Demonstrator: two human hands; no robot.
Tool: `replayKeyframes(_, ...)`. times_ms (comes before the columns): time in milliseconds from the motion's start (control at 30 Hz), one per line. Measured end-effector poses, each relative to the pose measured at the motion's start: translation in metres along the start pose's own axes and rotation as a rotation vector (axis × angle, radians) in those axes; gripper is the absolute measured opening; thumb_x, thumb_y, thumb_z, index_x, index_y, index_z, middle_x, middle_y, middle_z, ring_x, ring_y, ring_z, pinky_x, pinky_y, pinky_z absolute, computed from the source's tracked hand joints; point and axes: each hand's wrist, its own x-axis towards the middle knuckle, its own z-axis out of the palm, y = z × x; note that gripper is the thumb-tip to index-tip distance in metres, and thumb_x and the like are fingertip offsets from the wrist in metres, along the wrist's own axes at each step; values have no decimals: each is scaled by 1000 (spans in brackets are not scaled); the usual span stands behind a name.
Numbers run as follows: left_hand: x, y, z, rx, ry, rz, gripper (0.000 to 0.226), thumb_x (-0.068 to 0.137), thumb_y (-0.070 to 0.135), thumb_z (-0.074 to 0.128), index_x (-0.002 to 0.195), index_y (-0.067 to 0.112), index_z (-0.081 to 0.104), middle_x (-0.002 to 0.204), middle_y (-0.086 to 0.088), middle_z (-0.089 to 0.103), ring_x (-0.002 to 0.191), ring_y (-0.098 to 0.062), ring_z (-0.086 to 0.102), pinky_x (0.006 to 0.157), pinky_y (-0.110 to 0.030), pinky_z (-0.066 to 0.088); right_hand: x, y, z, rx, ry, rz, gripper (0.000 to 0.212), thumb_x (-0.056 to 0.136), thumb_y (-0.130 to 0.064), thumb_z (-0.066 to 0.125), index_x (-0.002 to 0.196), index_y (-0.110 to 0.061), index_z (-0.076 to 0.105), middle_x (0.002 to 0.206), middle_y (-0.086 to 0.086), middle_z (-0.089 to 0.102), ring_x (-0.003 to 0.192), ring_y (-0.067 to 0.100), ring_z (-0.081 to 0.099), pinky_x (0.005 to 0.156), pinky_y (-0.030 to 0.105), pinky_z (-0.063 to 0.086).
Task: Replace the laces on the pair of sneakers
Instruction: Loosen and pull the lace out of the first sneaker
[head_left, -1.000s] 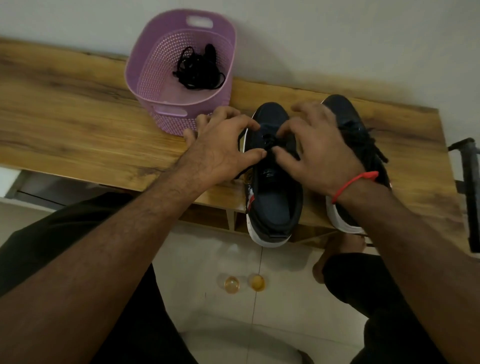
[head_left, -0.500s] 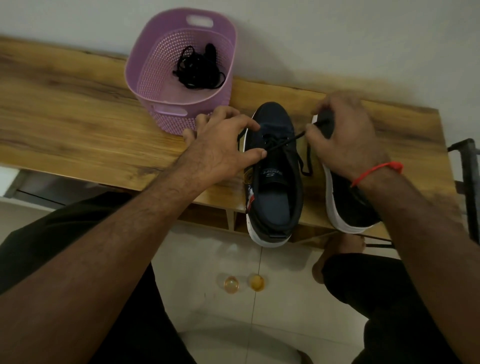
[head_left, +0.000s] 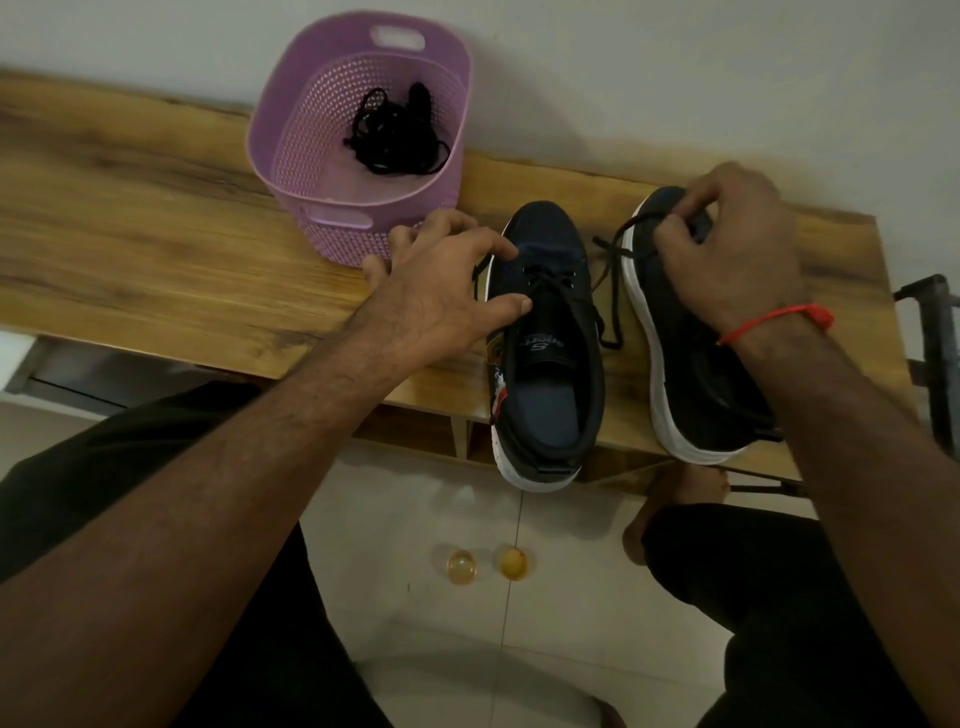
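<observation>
Head view, left grip (head_left: 441, 296) spread on sneaker (head_left: 550, 332), right grip (head_left: 727, 254) pinching lace (head_left: 613, 260)

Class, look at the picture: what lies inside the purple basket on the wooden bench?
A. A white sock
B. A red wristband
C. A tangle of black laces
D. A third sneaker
C: the purple basket holds a tangle of black laces, and nothing else shows inside it.
</observation>
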Motion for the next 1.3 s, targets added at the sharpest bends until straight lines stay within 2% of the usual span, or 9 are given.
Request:
replayKeyframes(100, 1, 0, 1, 2, 3, -1, 56, 81, 61, 71, 133, 47, 55, 147, 12, 37, 132, -23, 31, 93, -38, 19, -12, -8, 10, -30, -166, -87, 38, 87, -38, 61, 116, -14, 57, 122, 9, 52, 121, 30, 45, 101, 37, 37)
replayKeyframes(200, 0, 2, 4, 7, 19, 8, 55, 82, 58, 72, 133, 47, 55, 147, 12, 37, 130, -22, 32, 91, -37, 19, -29, -25, 28, -116, -359, -141, 62, 81, -54, 63, 132, -26, 45, 147, 8, 33, 140, 32, 24, 115, 47, 25)
replayKeyframes(333, 0, 1, 6, 10, 36, 10, 56, 83, 49, 72, 135, 49, 51, 148, 12, 36, 131, -22, 31, 92, -37, 18, -23, -22, 24, -137, -364, -148, 62, 76, -46, 65, 131, -27, 46, 149, 7, 31, 140, 34, 22, 116, 50, 26)
replayKeyframes(533, -2, -1, 5, 73, -1, -29, 64, 81, 42, 72, 139, 52, 45, 151, 11, 32, 134, -24, 29, 102, -44, 24, -12, -4, 6, -192, -526, -25, 51, 80, -45, 66, 127, -32, 50, 141, 5, 37, 133, 34, 28, 107, 44, 30)
replayKeyframes(667, -1, 0, 5, 22, -25, -27, 66, 81, 36, 74, 138, 54, 45, 150, 11, 31, 133, -23, 29, 102, -43, 23, -16, -2, 4, -105, -512, -37, 23, 87, -50, 63, 103, -34, 59, 115, 0, 50, 120, 28, 41, 96, 38, 31)
replayKeyframes(833, -7, 17, 15, -25, 38, 108, 52, 84, 19, 64, 120, 55, 55, 154, 9, 29, 130, -22, 27, 95, -38, 20, -31, -4, 1, -3, -420, -99, 19, 91, -50, 62, 88, -32, 60, 103, -1, 54, 106, 19, 44, 94, 34, 32)
replayKeyframes(967, -12, 32, 30, 136, 121, 210, 40, 91, 25, 60, 124, 46, 60, 159, 1, 26, 132, -30, 29, 99, -48, 28, -30, -6, -1, 34, -373, -177, 18, 89, -41, 65, 92, -25, 60, 108, 1, 58, 115, 21, 47, 107, 34, 30)
replayKeyframes(1067, -8, 39, 32, 213, 189, 187, 33, 91, 38, 65, 123, 41, 61, 158, 1, 28, 131, -30, 33, 97, -48, 31, -36, -11, 1, -6, -340, -206, 17, 90, -36, 64, 93, -19, 60, 122, 4, 56, 132, 24, 40, 117, 46, 24)
replayKeyframes(1300, -1, 46, 36, 360, 259, 171, 35, 83, 50, 73, 114, 34, 68, 155, 1, 35, 129, -33, 38, 92, -49, 33, -46, -18, 0, -259, -249, -228, 19, 91, -42, 55, 96, -24, 56, 134, -2, 51, 136, 28, 33, 108, 52, 26)
